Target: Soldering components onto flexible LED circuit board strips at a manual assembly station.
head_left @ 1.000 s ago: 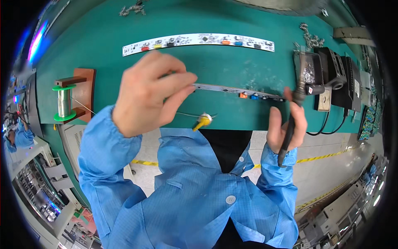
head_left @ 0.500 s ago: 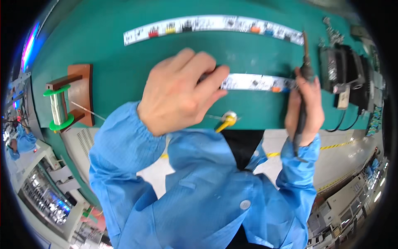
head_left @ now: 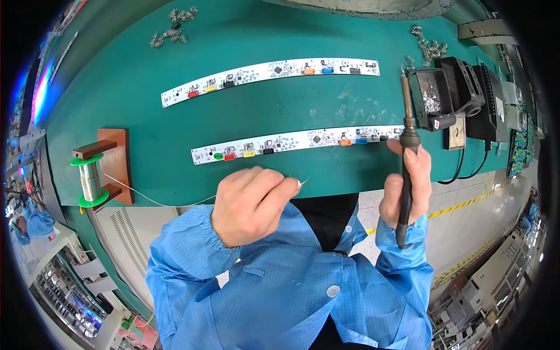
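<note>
My left hand (head_left: 252,205) is closed in a pinch on a thin solder wire (head_left: 306,180), whose short end pokes out past the fingertips. The wire runs back leftward to a green-rimmed solder spool (head_left: 90,181) on a brown wooden stand (head_left: 121,166). In my right hand (head_left: 421,175) is a dark-handled soldering iron (head_left: 410,139), its tip pointing away from me. Just beyond my hands lies a long white circuit board (head_left: 294,143) with green, red, yellow, black, orange and blue parts. The iron's shaft passes over or beside its right end. A second, similar board (head_left: 254,74) lies farther back.
On the right stand a black open tray (head_left: 431,93) with metallic bits and a black corded unit (head_left: 491,108). Small metal parts lie in piles at the back left (head_left: 174,32) and back right (head_left: 430,49). A rounded grey edge (head_left: 373,7) overhangs the far side.
My left hand has left the near board and come toward the table edge; solder wire now shows in its fingers. The near board's left part is uncovered. The view has shifted, showing more of the far side.
</note>
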A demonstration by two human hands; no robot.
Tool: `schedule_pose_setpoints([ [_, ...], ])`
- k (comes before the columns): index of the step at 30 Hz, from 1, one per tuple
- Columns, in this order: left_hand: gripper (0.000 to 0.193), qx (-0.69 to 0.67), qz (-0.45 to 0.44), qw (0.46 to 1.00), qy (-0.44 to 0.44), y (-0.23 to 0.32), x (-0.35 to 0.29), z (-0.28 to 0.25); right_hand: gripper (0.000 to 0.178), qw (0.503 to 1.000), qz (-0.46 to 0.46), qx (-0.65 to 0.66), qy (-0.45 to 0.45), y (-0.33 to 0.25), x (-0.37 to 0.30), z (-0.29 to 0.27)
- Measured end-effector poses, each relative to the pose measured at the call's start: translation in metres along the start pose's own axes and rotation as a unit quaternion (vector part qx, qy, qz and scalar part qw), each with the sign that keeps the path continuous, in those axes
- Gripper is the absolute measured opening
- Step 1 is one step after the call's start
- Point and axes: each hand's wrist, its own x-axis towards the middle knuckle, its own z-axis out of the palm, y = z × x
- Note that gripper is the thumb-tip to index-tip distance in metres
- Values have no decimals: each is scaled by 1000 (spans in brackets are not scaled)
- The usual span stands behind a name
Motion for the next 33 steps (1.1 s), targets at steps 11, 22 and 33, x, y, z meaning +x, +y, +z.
schedule_pose_setpoints([
  [11,18,5,-14,993,114,-5,44,25,22,999,-5,42,-5,-32,5,-16],
  [22,13,49,-36,995,82,-5,44,32,12,999,12,31,-2,-37,8,-10],
  [33,10,86,-32,993,70,-5,47,33,14,999,13,32,2,-35,8,-4],
])
